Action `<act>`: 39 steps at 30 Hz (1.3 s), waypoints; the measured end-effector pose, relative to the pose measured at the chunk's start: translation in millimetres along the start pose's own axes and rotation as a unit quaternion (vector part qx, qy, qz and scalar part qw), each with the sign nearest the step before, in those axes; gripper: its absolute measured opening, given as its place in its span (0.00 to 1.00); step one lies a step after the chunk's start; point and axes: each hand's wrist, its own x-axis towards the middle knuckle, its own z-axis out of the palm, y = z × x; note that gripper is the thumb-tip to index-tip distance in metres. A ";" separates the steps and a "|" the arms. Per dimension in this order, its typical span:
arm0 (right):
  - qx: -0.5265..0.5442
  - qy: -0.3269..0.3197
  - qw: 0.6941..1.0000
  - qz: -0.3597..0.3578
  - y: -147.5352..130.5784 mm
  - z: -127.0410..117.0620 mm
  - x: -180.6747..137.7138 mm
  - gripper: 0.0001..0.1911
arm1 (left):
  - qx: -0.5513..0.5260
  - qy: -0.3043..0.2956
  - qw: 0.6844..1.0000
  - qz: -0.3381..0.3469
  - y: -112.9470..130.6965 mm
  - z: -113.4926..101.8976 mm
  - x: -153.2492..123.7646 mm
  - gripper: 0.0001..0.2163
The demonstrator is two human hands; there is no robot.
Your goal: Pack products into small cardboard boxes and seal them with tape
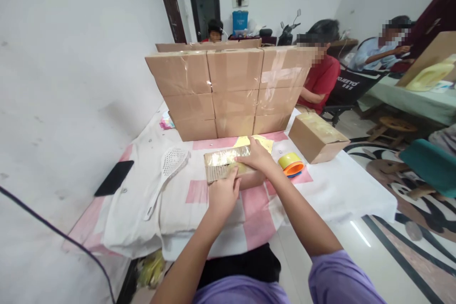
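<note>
A small cardboard box point(251, 181) lies on the cloth-covered table in front of me. Shiny clear tape runs over its top, and a strip of bare corrugated board shows at the left. My left hand point(223, 192) grips the near side, its fingers bent onto the top. Reaching over the right part of the box, my right hand point(259, 156) has its thumb on the taped top and its fingers at the far edge. Yellow paper point(265, 142) lies just beyond that hand. A tape roll point(292, 165), yellow and orange, sits to the right.
Behind the box stands a wall of stacked, taped cardboard boxes point(233, 76). Another carton point(313, 140) is at the right. On the left lie a white slotted skimmer point(173, 164) and a black phone point(114, 178). A person in a red shirt point(326, 80) sits beyond the table.
</note>
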 end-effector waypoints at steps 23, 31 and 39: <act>0.295 0.136 0.937 -0.131 126.3 33.5 -176.5 0.77 | -0.444 0.120 0.888 -0.018 -51.2 23.6 -19.3 0.38; 0.163 0.436 0.880 0.098 224.1 -42.8 -276.0 0.69 | -0.435 -0.124 0.844 0.289 155.8 57.3 26.4 0.26; 0.125 0.452 0.874 0.128 296.1 -59.8 -199.3 0.71 | -0.315 -0.033 0.891 0.327 87.9 63.7 9.6 0.13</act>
